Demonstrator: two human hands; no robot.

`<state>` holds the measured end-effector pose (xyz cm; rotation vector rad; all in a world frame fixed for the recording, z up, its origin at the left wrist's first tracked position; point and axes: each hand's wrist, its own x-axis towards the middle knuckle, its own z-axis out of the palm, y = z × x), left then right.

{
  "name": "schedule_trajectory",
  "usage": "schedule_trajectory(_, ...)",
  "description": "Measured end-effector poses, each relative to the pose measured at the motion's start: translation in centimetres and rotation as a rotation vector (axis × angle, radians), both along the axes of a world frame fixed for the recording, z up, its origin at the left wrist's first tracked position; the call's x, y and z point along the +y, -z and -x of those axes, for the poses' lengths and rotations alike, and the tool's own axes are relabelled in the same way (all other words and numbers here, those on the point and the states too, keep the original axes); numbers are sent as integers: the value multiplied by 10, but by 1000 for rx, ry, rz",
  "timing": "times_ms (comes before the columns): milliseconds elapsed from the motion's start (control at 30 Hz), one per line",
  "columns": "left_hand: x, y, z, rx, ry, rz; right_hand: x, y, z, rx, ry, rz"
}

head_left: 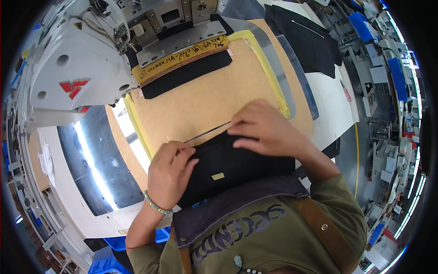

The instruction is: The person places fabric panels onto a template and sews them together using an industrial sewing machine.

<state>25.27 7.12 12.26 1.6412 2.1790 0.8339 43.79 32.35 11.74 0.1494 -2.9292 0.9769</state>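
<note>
Black fabric (pixel 237 162) with a small yellow tab (pixel 217 176) lies over the lower part of a tan template board (pixel 191 107) edged with yellow tape. My left hand (pixel 171 173) holds the fabric’s upper left edge, fingertips curled near a narrow dark slot (pixel 205 132) in the board. My right hand (pixel 263 130) grips the same edge farther right, fingers bent, fingertips partly hidden. Higher up, a black strip (pixel 187 74) sits along a yellow, marked bar (pixel 182 55) under the machine’s metal clamp.
A white sewing machine head (pixel 75 68) fills the upper left. Shiny metal plate (pixel 86 160) lies at left. Dark fabric pieces (pixel 303 41) rest on the white table (pixel 335 109) at right. Blue crates (pixel 109 264) stand below. An aisle with machines runs along the right.
</note>
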Motion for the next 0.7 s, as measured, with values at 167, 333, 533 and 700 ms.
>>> schedule_trajectory(167, 19, 38, 41, 364, -41, -112, 45, 26, 33, 262, 335, -364)
schedule_trajectory(333, 30, 61, 68, 434, -31, -57, 53, 44, 41, 187, 334, -567)
schedule_trajectory(533, 31, 63, 69, 430, -41, -77, 51, 49, 41, 169, 374, -586)
schedule_trajectory(700, 32, 63, 70, 418, -34, -76, 52, 49, 42, 161, 383, -578)
